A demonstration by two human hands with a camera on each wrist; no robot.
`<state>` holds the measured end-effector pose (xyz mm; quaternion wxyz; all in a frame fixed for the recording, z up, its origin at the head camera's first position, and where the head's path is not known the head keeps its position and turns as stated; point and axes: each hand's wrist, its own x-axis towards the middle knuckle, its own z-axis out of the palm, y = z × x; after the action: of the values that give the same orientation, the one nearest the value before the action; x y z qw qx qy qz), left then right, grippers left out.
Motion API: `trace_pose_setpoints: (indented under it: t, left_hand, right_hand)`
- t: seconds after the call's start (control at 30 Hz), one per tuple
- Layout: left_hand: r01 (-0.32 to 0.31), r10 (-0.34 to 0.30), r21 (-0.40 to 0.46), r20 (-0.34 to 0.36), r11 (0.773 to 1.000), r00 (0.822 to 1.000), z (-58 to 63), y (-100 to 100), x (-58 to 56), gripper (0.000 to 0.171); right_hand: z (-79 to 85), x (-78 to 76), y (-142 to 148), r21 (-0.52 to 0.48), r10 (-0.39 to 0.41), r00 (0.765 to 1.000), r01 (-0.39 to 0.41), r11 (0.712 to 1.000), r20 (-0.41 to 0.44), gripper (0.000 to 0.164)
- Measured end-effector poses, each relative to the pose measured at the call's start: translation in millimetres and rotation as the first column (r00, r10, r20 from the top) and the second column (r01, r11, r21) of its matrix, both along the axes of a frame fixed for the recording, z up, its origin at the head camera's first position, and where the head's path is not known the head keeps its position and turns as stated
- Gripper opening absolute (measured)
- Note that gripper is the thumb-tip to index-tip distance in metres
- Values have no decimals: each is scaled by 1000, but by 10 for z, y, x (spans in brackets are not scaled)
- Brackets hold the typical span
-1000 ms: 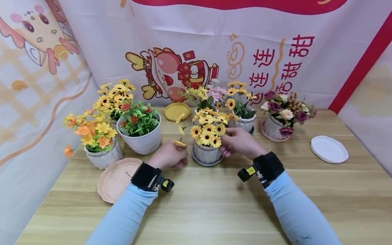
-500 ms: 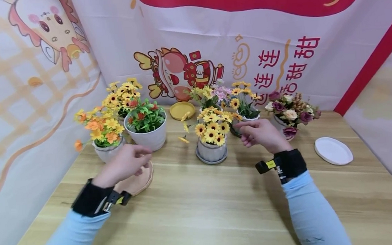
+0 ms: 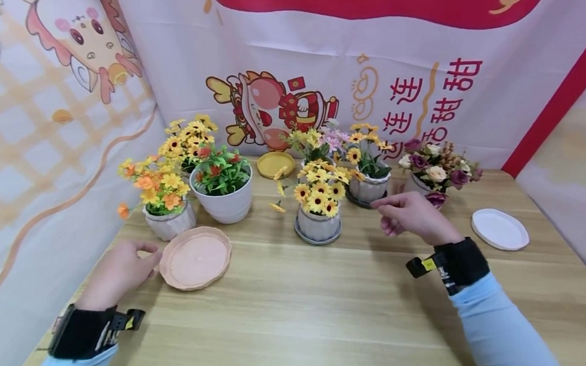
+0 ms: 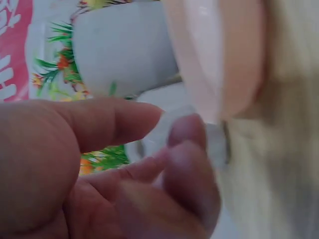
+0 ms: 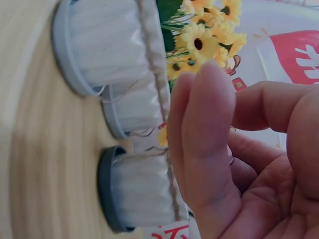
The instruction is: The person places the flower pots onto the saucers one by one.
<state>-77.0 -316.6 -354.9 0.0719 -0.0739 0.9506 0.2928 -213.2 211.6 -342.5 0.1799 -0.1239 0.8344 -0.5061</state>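
Note:
At the left edge of a pink scalloped saucer (image 3: 195,260) is my left hand (image 3: 121,270), fingers loosely bent. The left wrist view shows the thumb and fingers apart with nothing between them and the saucer's rim just beyond. My right hand (image 3: 414,215) hovers loosely curled and holds nothing, right of a pot of yellow daisies (image 3: 319,226) that stands on a grey saucer (image 3: 319,239). Behind that hand is another yellow-flowered pot (image 3: 370,189) on a dark saucer (image 5: 107,191). The purple and cream rose pot (image 3: 418,183) is partly hidden by the right hand.
Left of centre stand an orange-flowered pot (image 3: 171,222), a white pot of green leaves (image 3: 224,202) and yellow flowers (image 3: 190,142). A yellow saucer (image 3: 275,165) lies at the back, a white saucer (image 3: 500,229) at right. A pink-flowered pot (image 3: 333,140) sits near the printed backdrop (image 3: 308,40).
Both hands have left the daisy pot in the middle. My left hand has swung left to the pink saucer's far edge; my right hand has drawn back to the right.

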Motion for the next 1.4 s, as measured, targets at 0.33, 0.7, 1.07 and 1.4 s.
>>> trace_pose_setpoints:
  t: [0.33, 0.7, 1.07, 1.4]
  left_hand:
    - [-33, 1, 181, 173, 983, 985, -266, -5, -89, 54]
    - [52, -85, 234, 132, 971, 988, -261, 302, -192, 58]
    - [194, -236, 386, 65, 902, 969, -184, 1179, -399, 55]
    - [210, -232, 511, -20, 833, 972, -340, 2277, -486, 57]
  right_hand:
    - [-222, 138, 98, -2, 27, 999, -27, 1000, 45, 38]
    - [-250, 273, 171, 15, 1, 999, -1, 1000, 47, 39]
    - [-234, 349, 252, 5, 3, 999, -3, 1000, 42, 39]
    - [-208, 364, 431, 22, -38, 999, 37, 999, 29, 37]
